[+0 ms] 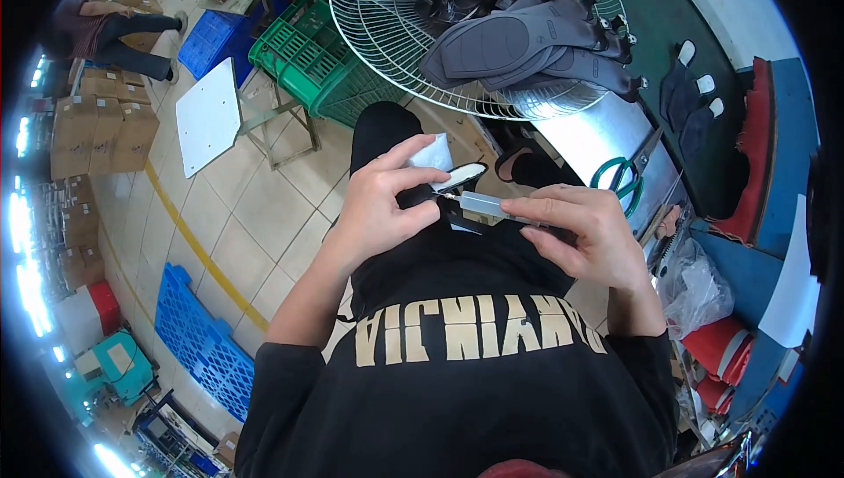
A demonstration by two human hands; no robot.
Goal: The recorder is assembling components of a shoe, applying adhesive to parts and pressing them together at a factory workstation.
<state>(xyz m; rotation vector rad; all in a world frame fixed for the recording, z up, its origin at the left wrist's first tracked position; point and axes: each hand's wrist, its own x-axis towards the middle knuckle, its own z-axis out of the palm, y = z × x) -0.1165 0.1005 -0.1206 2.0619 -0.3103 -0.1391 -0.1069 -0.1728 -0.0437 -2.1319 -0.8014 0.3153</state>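
Observation:
Over my lap, my left hand (387, 197) pinches a small dark piece with a white face (461, 176) between thumb and fingers. A white, roughly square block or folded pad (432, 154) sits against its index finger. My right hand (576, 227) is closed round the pale grey handle of a slim tool (483, 205). Its thin metal tip points left and meets the dark piece beside my left thumb; the exact kind of tool does not show. Beyond both hands, a round wire basket (387, 74) holds several dark grey, sole-shaped padded pieces (492, 45) with metal clips.
Green-handled scissors (618, 181) lie on the metal tabletop (576, 131) at right, near a clear plastic bag (697, 287). Left of me are a green crate (299, 51), a white-topped stool (208, 117) and a blue pallet (198, 337). Another person (114, 34) is far left.

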